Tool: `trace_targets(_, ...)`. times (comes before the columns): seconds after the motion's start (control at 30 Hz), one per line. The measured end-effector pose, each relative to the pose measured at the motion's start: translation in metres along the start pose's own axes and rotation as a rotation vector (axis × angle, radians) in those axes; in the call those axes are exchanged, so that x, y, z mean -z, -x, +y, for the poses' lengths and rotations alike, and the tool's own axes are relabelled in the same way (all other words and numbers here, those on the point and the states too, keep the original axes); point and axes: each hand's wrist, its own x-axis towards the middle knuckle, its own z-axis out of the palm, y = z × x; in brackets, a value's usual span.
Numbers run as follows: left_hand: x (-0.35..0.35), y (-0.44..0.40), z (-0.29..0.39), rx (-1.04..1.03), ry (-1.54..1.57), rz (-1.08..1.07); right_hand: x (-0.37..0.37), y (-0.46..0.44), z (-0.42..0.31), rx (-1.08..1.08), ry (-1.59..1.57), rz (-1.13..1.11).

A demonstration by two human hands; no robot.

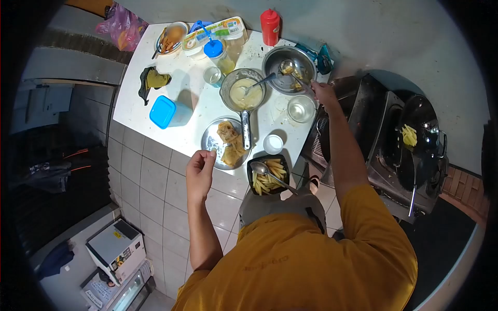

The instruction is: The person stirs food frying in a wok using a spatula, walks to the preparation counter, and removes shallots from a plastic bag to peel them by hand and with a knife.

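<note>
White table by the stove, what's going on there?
The right hand holds a long-handled silver metal utensil, its head in a round silver metal bowl with yellowish pieces. The left hand is near a round metal plate with browned food. A grey metal saucepan of pale liquid stands beside the bowl.

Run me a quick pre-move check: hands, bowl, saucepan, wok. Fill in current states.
1. Right hand gripping the metal utensil: ok.
2. Utensil's far end inside the metal bowl: ok.
3. Left hand free of anything held: cannot tell; fingers curled at the near edge of the plate.
4. Saucepan clear of utensils: not ok; a spoon sits in its pale mixture.
5. Burner off under the wok: cannot tell; flame area hidden.
</note>
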Motion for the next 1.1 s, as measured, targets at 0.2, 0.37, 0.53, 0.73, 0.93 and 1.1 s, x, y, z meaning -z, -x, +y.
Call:
trace_targets(0.2,0.01,-0.046,-0.003,-0.033,0.037,-0.026,-0.017,0.005,-0.027,0.11,-0.445,-0.1)
trace_targets(0.37,-0.005,-0.052,0.001,-0.104,0.032,-0.124,0.011,0.018,-0.058,0.196,-0.547,-0.11)
trace_targets(0.53,-0.02,-0.035,0.011,-0.149,0.03,-0.119,0.032,0.032,-0.064,0.287,-0.511,-0.026)
trace_targets(0.73,-0.031,0.024,0.03,-0.18,0.021,-0.032,0.067,0.104,-0.095,0.506,-0.451,0.057)
trace_targets(0.93,-0.023,0.088,0.038,-0.201,0.108,0.051,0.085,0.219,-0.139,0.596,-0.363,-0.11)
trace_targets(1.1,0.017,0.121,0.027,-0.194,0.241,0.181,0.035,0.305,-0.169,0.682,-0.242,-0.395)
